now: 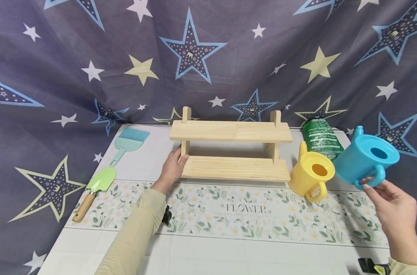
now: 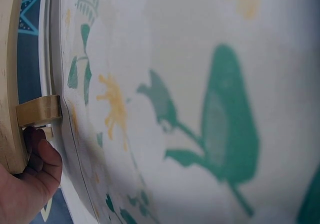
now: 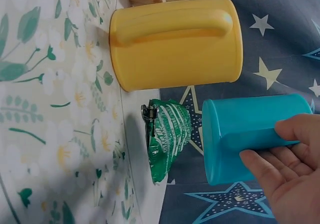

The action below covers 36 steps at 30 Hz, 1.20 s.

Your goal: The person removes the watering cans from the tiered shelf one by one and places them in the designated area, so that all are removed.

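Note:
A two-tier wooden shelf (image 1: 230,131) stands upright near the back middle of the table. My left hand (image 1: 172,169) holds its left end at the lower board; the left wrist view shows the fingers curled behind the wood. At the right, my right hand (image 1: 395,208) grips the handle of a blue watering can (image 1: 353,160), fingers and thumb around it. The can appears raised off the table, as its base (image 3: 212,141) hangs clear in the right wrist view. A yellow watering can (image 1: 301,176) stands between it and the shelf, its handle toward me.
A green printed bag (image 1: 320,135) with a black clip (image 3: 149,113) lies behind the cans. On the left lie a blue hand brush (image 1: 128,142) and a green trowel (image 1: 103,179) with a wooden handle. A star-patterned cloth (image 1: 215,42) hangs behind the table.

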Tool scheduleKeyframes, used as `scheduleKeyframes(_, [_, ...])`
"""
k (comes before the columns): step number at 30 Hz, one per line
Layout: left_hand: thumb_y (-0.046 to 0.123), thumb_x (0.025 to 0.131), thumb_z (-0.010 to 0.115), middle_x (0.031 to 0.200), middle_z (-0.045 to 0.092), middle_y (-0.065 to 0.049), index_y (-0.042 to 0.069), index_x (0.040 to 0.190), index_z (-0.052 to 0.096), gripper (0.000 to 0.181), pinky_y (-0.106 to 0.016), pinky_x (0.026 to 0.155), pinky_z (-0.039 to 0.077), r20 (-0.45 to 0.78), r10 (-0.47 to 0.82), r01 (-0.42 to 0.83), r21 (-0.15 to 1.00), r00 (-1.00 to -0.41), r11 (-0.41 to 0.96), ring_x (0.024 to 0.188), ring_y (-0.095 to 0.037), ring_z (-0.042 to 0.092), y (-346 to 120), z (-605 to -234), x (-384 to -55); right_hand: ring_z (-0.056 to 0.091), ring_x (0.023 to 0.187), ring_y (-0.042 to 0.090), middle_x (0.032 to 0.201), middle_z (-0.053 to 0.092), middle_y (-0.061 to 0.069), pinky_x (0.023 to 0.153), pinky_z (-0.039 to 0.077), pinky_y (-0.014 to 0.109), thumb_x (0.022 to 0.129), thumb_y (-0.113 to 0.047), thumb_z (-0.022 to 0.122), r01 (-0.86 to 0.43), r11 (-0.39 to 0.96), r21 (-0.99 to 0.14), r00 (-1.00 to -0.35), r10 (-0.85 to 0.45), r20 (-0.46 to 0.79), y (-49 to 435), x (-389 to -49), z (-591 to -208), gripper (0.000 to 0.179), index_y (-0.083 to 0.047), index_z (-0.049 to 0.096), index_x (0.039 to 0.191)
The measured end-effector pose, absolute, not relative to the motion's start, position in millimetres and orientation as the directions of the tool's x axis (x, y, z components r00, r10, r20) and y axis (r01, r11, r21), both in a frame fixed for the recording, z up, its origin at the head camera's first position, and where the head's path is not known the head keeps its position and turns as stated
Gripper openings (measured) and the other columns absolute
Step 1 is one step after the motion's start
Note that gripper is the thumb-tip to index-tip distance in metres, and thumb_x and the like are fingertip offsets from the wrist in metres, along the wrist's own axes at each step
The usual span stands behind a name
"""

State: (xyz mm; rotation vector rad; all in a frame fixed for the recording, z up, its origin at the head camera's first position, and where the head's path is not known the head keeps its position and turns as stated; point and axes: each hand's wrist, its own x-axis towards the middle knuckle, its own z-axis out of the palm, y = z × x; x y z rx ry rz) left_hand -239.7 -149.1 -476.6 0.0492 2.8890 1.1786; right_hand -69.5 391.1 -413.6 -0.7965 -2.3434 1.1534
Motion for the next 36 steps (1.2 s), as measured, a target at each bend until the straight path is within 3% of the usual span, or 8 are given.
scheduleKeyframes(9, [0.034, 0.104, 0.045, 0.124, 0.05, -0.02, 0.017, 0.154, 0.031, 0.055, -0.051, 0.098, 0.04, 0.005, 0.04, 0.032, 0.703, -0.999, 0.711, 0.111, -0.034, 0.052, -149.3, -475.4, -239.3, 0.053, 0.095, -0.014, 0.094, 0.057, -0.026, 0.1, 0.045, 0.038, 0.097, -0.016, 0.063, 0.362, 0.532, -0.765, -0.778, 0.625, 0.066, 393.0, -70.2, -422.0, 0.04, -0.006, 0.058, 0.136])
scheduleKeyframes(15, [0.033, 0.104, 0.046, 0.123, 0.051, -0.02, 0.015, 0.154, 0.031, 0.055, -0.051, 0.098, 0.04, 0.013, 0.043, 0.04, 0.705, -0.999, 0.708, 0.11, -0.034, 0.052, -149.5, -476.1, -240.0, 0.056, 0.109, -0.002, 0.1, 0.06, -0.021, 0.098, 0.044, 0.05, 0.098, -0.021, 0.062, 0.405, 0.538, -0.739, -0.786, 0.618, 0.019, 393.4, -69.6, -427.7, 0.044, -0.006, 0.055, 0.139])
scheduleKeyframes(23, [0.033, 0.104, 0.046, 0.122, 0.051, -0.02, 0.016, 0.153, 0.032, 0.053, -0.051, 0.097, 0.04, 0.015, 0.04, 0.039, 0.7, -0.999, 0.713, 0.109, -0.034, 0.052, -149.5, -476.6, -240.9, 0.056, 0.118, 0.009, 0.108, 0.062, -0.014, 0.097, 0.044, 0.051, 0.098, -0.02, 0.062, 0.407, 0.538, -0.738, -0.805, 0.593, -0.013, 394.8, -69.5, -432.4, 0.044, -0.003, 0.054, 0.138])
scheduleKeyframes(29, [0.032, 0.104, 0.047, 0.123, 0.051, -0.02, 0.015, 0.153, 0.032, 0.054, -0.051, 0.098, 0.04, 0.023, 0.048, 0.05, 0.699, -0.999, 0.714, 0.11, -0.034, 0.052, -149.2, -476.9, -240.6, 0.055, 0.123, 0.02, 0.095, 0.059, -0.023, 0.098, 0.043, 0.055, 0.098, -0.021, 0.062, 0.427, 0.517, -0.742, -0.81, 0.583, -0.06, 396.1, -68.9, -434.7, 0.046, -0.002, 0.053, 0.138])
scheduleKeyframes(32, [0.031, 0.104, 0.047, 0.123, 0.051, -0.021, 0.014, 0.153, 0.032, 0.054, -0.052, 0.097, 0.04, 0.026, 0.051, 0.055, 0.701, -0.998, 0.711, 0.11, -0.035, 0.052, -149.1, -476.7, -240.4, 0.056, 0.119, 0.016, 0.088, 0.053, -0.028, 0.097, 0.043, 0.056, 0.098, -0.021, 0.062, 0.418, 0.519, -0.746, -0.819, 0.57, -0.063, 396.8, -67.9, -436.5, 0.047, -0.001, 0.053, 0.139])
scheduleKeyframes(36, [0.031, 0.104, 0.047, 0.123, 0.051, -0.021, 0.014, 0.153, 0.031, 0.054, -0.052, 0.097, 0.04, 0.02, 0.053, 0.052, 0.695, -0.998, 0.717, 0.111, -0.035, 0.052, -148.4, -475.8, -239.4, 0.056, 0.092, -0.005, 0.084, 0.052, -0.028, 0.093, 0.044, 0.059, 0.098, -0.02, 0.062, 0.381, 0.55, -0.743, -0.848, 0.528, -0.044, 398.0, -66.8, -439.2, 0.045, 0.004, 0.054, 0.135])
